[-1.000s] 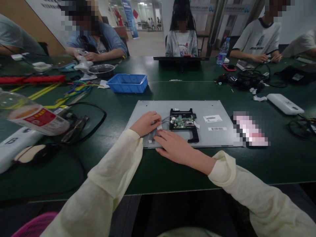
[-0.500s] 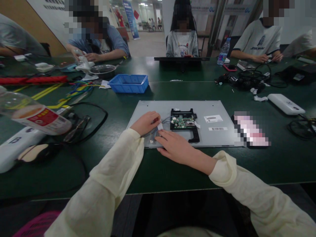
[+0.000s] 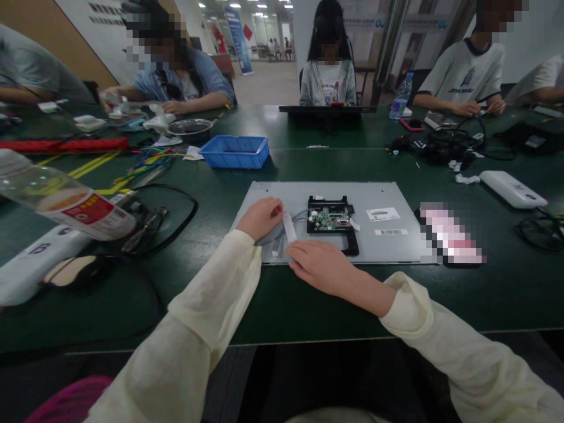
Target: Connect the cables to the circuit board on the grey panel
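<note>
A flat grey metal panel [image 3: 405,235] lies on the table before me, with a green circuit board [image 3: 328,220] in a black bracket [image 3: 351,242] on it. Thin grey cables [image 3: 301,216] run left from the board. A white tape-like strip [image 3: 289,229] slants across the cables between my hands. My left hand [image 3: 259,218] has curled fingers near the strip's upper end; what they pinch, if anything, is hidden. Closed fingers of my right hand [image 3: 321,264] hold the strip's lower end. A small white connector [image 3: 275,249] lies left of the right fingertips.
A blue bin [image 3: 235,154] stands behind the panel; a pixelated phone-like object [image 3: 453,235] lies to its right. On the left are a drink bottle [image 3: 88,205], a mouse [image 3: 74,270] and cables. White power bank-like device [image 3: 513,188] lies right. Several people sit opposite.
My hands have moved slightly apart, left fingers up and right hand a little right and down. More of the white strip shows between them. The whole view has shifted slightly.
</note>
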Motion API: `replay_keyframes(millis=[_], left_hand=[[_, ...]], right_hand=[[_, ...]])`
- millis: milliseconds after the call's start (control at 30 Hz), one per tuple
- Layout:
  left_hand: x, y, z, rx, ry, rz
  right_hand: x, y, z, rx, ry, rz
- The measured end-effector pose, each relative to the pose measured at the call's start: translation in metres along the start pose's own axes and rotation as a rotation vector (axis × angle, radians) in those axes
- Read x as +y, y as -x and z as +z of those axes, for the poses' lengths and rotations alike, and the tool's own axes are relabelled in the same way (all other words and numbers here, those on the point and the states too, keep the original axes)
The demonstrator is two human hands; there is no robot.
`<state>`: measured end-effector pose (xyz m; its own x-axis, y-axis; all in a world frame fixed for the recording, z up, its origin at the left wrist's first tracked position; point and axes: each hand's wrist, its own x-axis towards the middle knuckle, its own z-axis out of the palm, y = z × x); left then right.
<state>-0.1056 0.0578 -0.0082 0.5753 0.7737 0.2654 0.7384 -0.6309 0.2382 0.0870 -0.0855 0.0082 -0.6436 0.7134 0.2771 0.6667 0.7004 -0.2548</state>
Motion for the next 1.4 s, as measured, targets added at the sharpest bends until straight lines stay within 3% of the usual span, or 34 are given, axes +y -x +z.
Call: replay_keyframes(millis=[200, 367, 433, 600, 767, 900, 1033, 1133, 1267, 1400], left_hand=[[-0.002, 0.001, -0.001, 0.096, -0.034, -0.032], [0.0, -0.001, -0.005, 0.241, 0.089, -0.13], [0.002, -0.001, -0.006, 0.23, 0.153, -0.172], [0.007, 0.001, -0.007, 0.062, 0.202, -0.148], [0.008, 0.003, -0.009, 0.007, 0.24, -0.098], [0.006, 0.0, -0.008, 0.042, 0.321, -0.17], [-0.003, -0.004, -0.006, 0.248, 0.383, -0.31], [-0.013, -0.004, -0.004, 0.372, 0.312, -0.434], [-0.021, 0.001, -0.001, 0.325, 0.045, -0.465], [-0.013, 0.003, -0.002, 0.311, -0.055, -0.501]], right_hand=[[0.005, 0.002, -0.005, 0.022, -0.046, 0.015], [0.016, 0.005, -0.01, 0.177, -0.109, 0.018], [0.024, 0.005, -0.014, 0.244, -0.121, 0.051], [0.06, 0.009, -0.031, 0.35, -0.099, 0.267], [0.113, 0.028, -0.048, 0.265, -0.095, 0.542], [0.139, 0.045, -0.057, 0.175, -0.151, 0.687], [0.141, 0.05, -0.06, 0.017, -0.296, 0.691], [0.135, 0.048, -0.057, -0.04, -0.34, 0.663], [0.132, 0.044, -0.05, -0.045, -0.329, 0.623], [0.142, 0.047, -0.052, -0.045, -0.331, 0.674]])
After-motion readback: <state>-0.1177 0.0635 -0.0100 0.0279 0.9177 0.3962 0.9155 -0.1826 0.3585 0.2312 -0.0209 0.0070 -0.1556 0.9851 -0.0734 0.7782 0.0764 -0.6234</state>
